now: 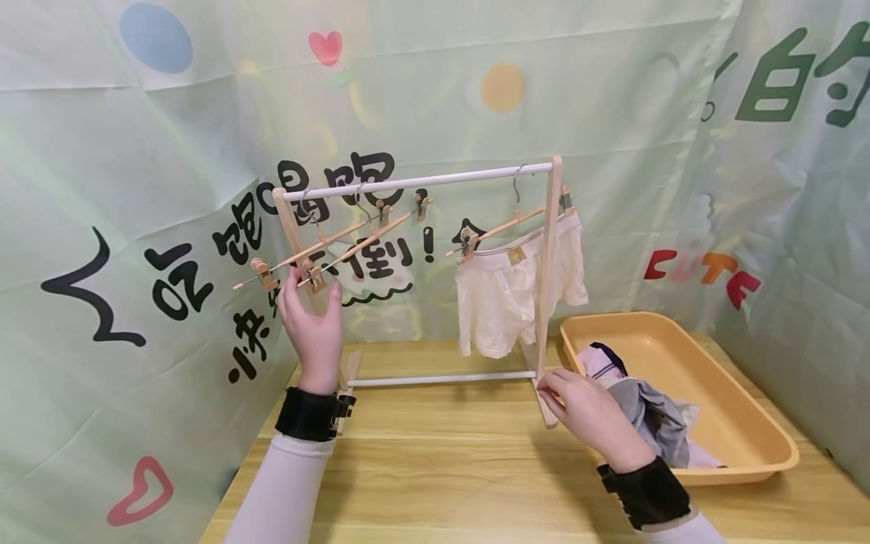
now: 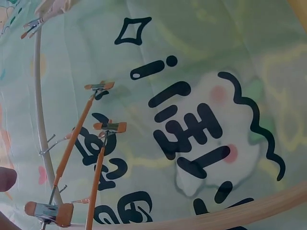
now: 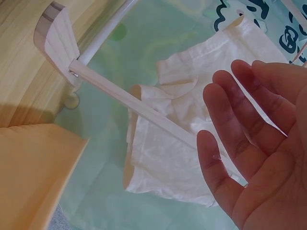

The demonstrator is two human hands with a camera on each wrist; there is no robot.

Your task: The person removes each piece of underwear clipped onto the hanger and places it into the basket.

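Beside hanger clip [image 1: 313, 277], left hand [image 1: 311, 326] raised, right hand [image 1: 590, 412] lower, each grip half-spread, empty

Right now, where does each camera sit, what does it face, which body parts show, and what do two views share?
Head: worn there, facing forward and down at the rack; left hand, right hand and forearms show.
Left wrist: worn there, facing hangers and printed curtain; slivers of left hand show.
Right wrist: worn there, facing white shorts; the right hand's fingers and palm show.
Head and right wrist share the shorts.
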